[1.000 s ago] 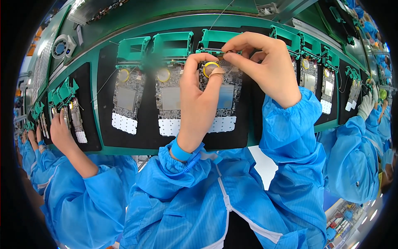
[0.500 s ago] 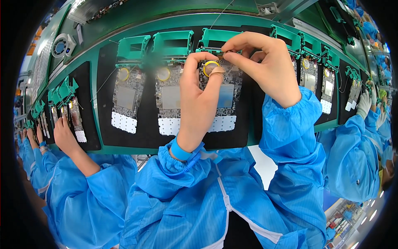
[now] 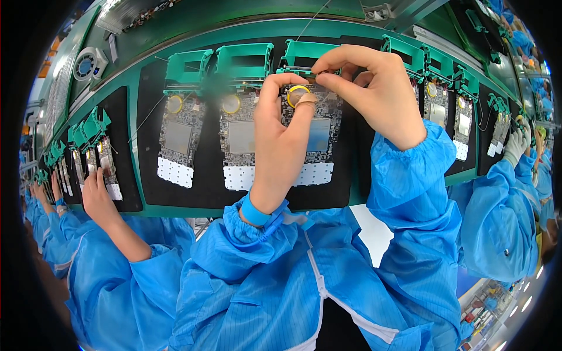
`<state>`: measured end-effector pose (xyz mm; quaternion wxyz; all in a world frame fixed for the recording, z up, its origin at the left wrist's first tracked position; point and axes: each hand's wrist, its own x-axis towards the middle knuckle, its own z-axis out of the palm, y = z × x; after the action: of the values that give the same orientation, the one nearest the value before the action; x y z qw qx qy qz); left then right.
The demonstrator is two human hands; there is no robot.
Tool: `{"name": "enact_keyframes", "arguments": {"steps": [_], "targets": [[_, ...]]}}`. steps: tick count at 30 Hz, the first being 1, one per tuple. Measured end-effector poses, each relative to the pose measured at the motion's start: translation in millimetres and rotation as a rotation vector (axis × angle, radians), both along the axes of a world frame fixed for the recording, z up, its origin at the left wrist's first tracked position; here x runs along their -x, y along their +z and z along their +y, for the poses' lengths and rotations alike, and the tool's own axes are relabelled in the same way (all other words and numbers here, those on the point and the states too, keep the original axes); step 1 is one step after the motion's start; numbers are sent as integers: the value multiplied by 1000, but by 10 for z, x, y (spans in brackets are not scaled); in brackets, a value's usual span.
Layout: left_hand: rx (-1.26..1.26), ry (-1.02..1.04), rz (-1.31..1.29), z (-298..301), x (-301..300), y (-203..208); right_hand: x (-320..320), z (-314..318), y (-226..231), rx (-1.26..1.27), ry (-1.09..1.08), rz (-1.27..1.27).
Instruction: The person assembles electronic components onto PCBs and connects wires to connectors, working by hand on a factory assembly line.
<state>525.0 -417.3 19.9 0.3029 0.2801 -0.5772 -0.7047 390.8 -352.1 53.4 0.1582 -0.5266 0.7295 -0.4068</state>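
My left hand lies over a circuit board. Its index finger bends round the board's upper edge, and its thumb, with a tan cover on the tip, presses beside a round yellow-rimmed coin cell. A blue band circles that wrist. Above the board's top right, my right hand pinches thumb and index finger together. Something small and dark shows at those fingertips, too small to name. Behind them stands a green plastic frame, joined to the board's top; my fingers partly hide where they meet.
Similar boards with green frames lie on black mats to both sides. A small white fan stands at the back left. A co-worker's bare hand touches boards at left; a gloved hand is at far right.
My hands and the board stay almost in place. At left, the co-worker's hand has shifted slightly right and down along the boards.
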Motion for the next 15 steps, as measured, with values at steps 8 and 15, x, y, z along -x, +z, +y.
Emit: {"name": "enact_keyframes", "arguments": {"steps": [8,15], "targets": [[-16,2,6,2,6,7,19,-6,29,27,92,139],[-70,44,46,-2,32,-24,-6,6,-5,141,186,365]]}}
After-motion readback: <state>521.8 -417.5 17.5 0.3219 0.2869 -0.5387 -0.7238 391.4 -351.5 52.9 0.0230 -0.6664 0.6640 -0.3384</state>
